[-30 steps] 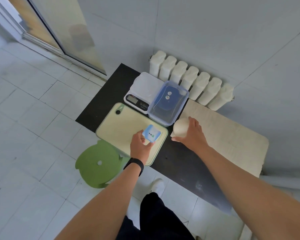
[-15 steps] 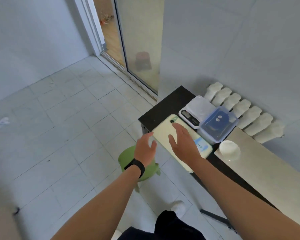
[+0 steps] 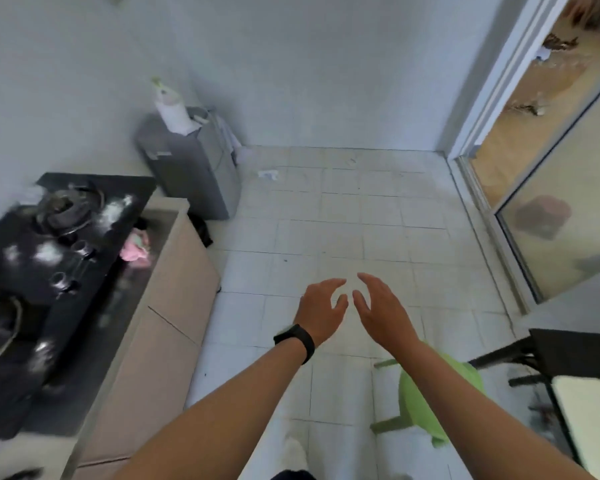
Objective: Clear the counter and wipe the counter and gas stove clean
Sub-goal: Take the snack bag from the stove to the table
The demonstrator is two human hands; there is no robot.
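Left hand (image 3: 321,311), black band on the wrist, and right hand (image 3: 383,311) both empty, fingers loosely spread, palms turned toward each other, held out in mid-air over the tiled floor (image 3: 361,237), close together but not touching, gripping nothing. Judged step: between jobs, hands free, wiping not yet started. Gas stove (image 3: 45,251) sits far left on the surface (image 3: 167,282), well apart from both hands; black top shows pale smears or glare, blur makes it hard to say which. Burner ring at the back, knobs along the front edge, a rounded dark rim at the near end, possibly a pan, contents not readable. Pink-and-green cloth (image 3: 136,245) lies bunched just beside the stove's right edge, likely the wiper. Next move calls for a turn left and a reach to that cloth, then strokes over stove top and surface. Green stool (image 3: 430,407) under the right forearm; dark table (image 3: 568,355) at far right. Grey cabinet (image 3: 191,168) beyond the stove carries a white bottle (image 3: 172,110); contents cannot be told.
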